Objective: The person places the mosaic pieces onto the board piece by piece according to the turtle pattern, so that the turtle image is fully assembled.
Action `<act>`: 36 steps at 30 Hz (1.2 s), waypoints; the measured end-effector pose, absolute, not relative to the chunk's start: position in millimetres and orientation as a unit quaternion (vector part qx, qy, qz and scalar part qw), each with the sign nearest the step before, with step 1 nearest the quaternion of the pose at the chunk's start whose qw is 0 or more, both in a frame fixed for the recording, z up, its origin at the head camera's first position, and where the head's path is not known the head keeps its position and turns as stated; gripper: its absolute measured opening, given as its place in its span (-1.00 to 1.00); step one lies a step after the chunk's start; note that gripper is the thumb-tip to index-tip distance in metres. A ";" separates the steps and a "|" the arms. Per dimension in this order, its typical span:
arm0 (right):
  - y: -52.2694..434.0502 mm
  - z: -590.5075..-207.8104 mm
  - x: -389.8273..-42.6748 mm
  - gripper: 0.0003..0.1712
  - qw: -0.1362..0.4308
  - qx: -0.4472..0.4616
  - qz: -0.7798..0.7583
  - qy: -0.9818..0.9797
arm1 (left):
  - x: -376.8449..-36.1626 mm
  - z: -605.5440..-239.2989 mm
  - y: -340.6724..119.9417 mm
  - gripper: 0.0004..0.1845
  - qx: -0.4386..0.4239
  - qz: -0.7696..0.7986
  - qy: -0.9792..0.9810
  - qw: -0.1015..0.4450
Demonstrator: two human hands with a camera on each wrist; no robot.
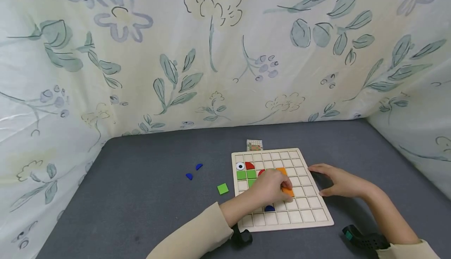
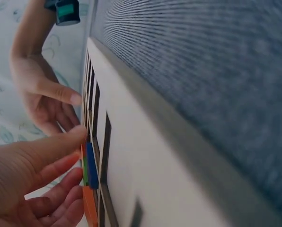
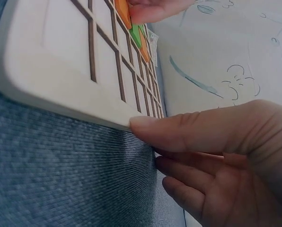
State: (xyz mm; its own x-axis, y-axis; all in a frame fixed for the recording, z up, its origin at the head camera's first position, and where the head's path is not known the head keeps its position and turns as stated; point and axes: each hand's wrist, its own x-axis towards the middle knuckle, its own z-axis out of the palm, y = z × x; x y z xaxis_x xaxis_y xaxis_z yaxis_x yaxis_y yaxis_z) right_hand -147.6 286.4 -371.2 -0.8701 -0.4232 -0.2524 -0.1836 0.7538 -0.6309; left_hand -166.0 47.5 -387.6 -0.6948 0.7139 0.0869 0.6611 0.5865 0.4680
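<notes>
A pale wooden grid board [image 1: 306, 214] lies on the dark table. Over its middle, my left hand [image 1: 269, 184] has thumb and fingertips around an orange piece [image 1: 288, 192] set low at the grid; the left wrist view shows the left hand [image 2: 27, 170] close beside the coloured pieces. My right hand [image 1: 343, 181] rests at the board's right edge, and in the right wrist view its thumb [image 3: 153, 128] touches the rim. Green squares [image 1: 241, 175], a red quarter-round [image 1: 249, 165], an eye disc [image 1: 240, 166] and a blue half-round [image 1: 269, 208] sit on the grid. Other pieces are partly hidden beneath the left hand.
Left of the board lie a loose green square [image 1: 222, 189] and two blue half-rounds [image 1: 189, 176]. A small printed card [image 1: 254, 145] sits at the board's far edge. Floral cloth [image 1: 225, 55] hangs behind the table and along its sides.
</notes>
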 end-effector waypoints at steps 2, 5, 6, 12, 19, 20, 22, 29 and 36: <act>286.4 -371.2 -148.1 -0.12 0.188 -0.166 -0.305 0.919 | -166.7 -387.5 45.6 -0.77 0.389 0.248 0.885 0.057; 287.1 -371.2 -149.1 -0.11 0.182 -0.167 -0.302 0.921 | -166.7 -384.2 40.1 -0.77 0.389 0.273 0.877 0.065; 287.5 -371.2 -149.5 -0.11 0.181 -0.167 -0.304 0.920 | -166.5 -382.7 37.5 -0.78 0.389 0.286 0.873 0.069; 289.2 -372.5 -151.5 -0.08 0.189 -0.165 -0.324 0.912 | -161.6 -373.2 16.4 -0.78 0.379 0.369 0.844 0.083; 286.4 -372.8 -151.5 -0.02 0.207 -0.151 -0.336 0.906 | -154.6 -359.0 -16.8 -0.78 0.332 0.438 0.830 0.099; 285.9 -372.6 -151.3 -0.03 0.209 -0.151 -0.342 0.904 | -154.6 -357.9 -21.6 -0.78 0.325 0.441 0.831 0.100; 285.0 -372.6 -151.1 -0.04 0.211 -0.154 -0.353 0.898 | -154.8 -357.0 -31.5 -0.77 0.311 0.446 0.833 0.104; 283.3 -372.6 -151.9 -0.04 0.218 -0.151 -0.367 0.892 | -158.2 -361.9 -67.3 -0.73 0.279 0.442 0.846 0.106; 282.4 -372.6 -151.7 -0.06 0.217 -0.153 -0.366 0.892 | -161.9 -366.6 -100.8 -0.69 0.255 0.408 0.867 0.127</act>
